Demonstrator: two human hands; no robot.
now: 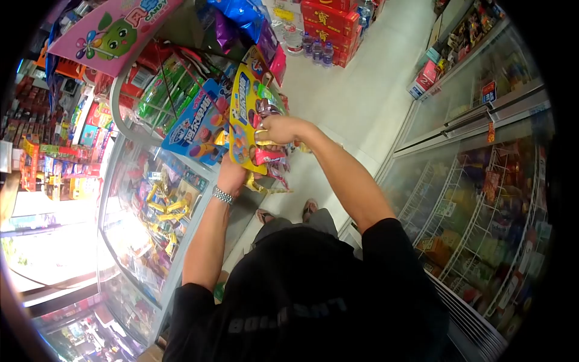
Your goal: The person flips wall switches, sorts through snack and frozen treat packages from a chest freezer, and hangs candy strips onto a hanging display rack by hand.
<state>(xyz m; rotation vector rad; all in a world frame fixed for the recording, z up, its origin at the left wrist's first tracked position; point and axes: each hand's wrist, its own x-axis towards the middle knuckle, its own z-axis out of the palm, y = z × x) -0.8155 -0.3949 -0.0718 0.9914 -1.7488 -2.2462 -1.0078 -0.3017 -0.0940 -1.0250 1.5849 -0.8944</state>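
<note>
My left hand (232,174), with a metal-banded watch (222,195) on its wrist, grips the lower side of a yellow candy display box (242,114). Its fingers are mostly hidden behind the box's printed panel. At the box's open side, my right hand (280,130) has its fingers curled round small wrapped candy packets (270,155). Which packets it holds and how many I cannot make out. Green and brown packets (268,99) show above that hand. Directly left of the yellow box stands a blue candy box (196,123).
A glass counter (151,199) holding yellow-wrapped goods runs along the left. A pink candy sign (111,36) hangs upper left. Red cartons (329,27) and bottles (318,52) stand on the floor ahead. Glass-door coolers (476,181) line the right side.
</note>
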